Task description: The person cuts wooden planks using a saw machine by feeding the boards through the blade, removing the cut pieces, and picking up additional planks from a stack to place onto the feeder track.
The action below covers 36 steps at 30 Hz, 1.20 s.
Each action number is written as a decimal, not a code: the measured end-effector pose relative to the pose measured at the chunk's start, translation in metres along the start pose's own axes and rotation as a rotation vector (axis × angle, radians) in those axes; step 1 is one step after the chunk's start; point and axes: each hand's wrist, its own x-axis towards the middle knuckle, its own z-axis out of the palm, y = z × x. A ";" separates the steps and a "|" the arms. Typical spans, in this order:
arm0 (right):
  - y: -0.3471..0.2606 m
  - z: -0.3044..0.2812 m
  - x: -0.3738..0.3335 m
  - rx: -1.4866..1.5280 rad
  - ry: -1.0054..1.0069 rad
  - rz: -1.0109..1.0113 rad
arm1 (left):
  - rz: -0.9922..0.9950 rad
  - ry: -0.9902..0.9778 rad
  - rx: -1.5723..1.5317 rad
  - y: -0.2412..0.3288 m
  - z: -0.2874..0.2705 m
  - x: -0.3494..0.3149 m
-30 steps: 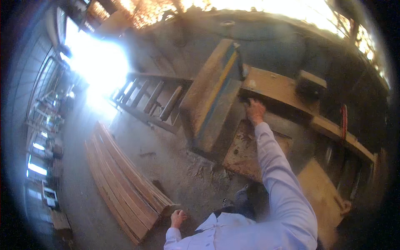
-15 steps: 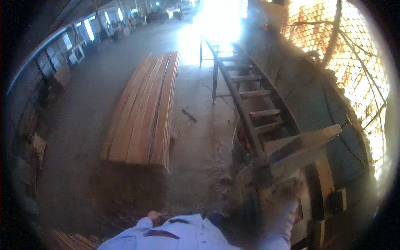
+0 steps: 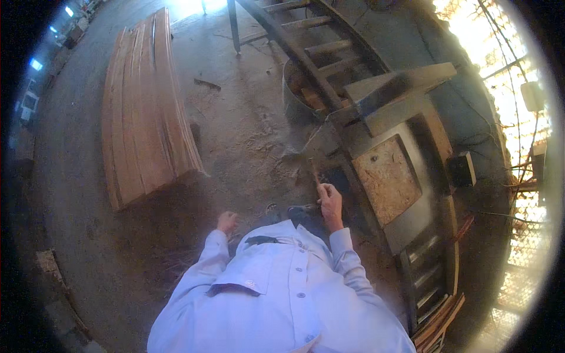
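Observation:
My right hand (image 3: 331, 204) is closed around a thin brownish stick (image 3: 316, 171), which points up and away beside the machine's near edge; its exact kind is too small to make out. Just right of it is a dusty machine (image 3: 406, 226) with a sawdust-covered rectangular plate (image 3: 385, 176) set in its top. My left hand (image 3: 228, 222) hangs low in front of my body, loosely curled with its fingers slightly apart. Nothing shows in it, and it touches no object.
A long stack of wooden planks (image 3: 144, 112) lies ahead on the left. A ladder-like roller frame (image 3: 328, 48) runs away from the machine, with a round metal bin (image 3: 300, 94) beneath it. Debris (image 3: 207, 85) and shavings lie on the floor. Wire mesh (image 3: 500, 35) lines the right side.
My view has tilted downward and turned right. My right hand has come off the machine's plate area to its near side, and the stick now shows in it. My left hand stays low.

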 end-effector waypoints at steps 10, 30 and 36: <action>0.095 0.039 -0.003 -0.074 -0.470 0.196 | -0.513 0.054 -0.306 0.030 -0.024 -0.062; -0.011 0.032 0.335 0.613 0.026 0.353 | -1.111 0.461 -1.095 0.181 -0.031 -0.261; 0.101 0.041 0.320 -0.266 -0.681 -0.006 | -0.849 0.630 -0.977 0.238 -0.057 -0.192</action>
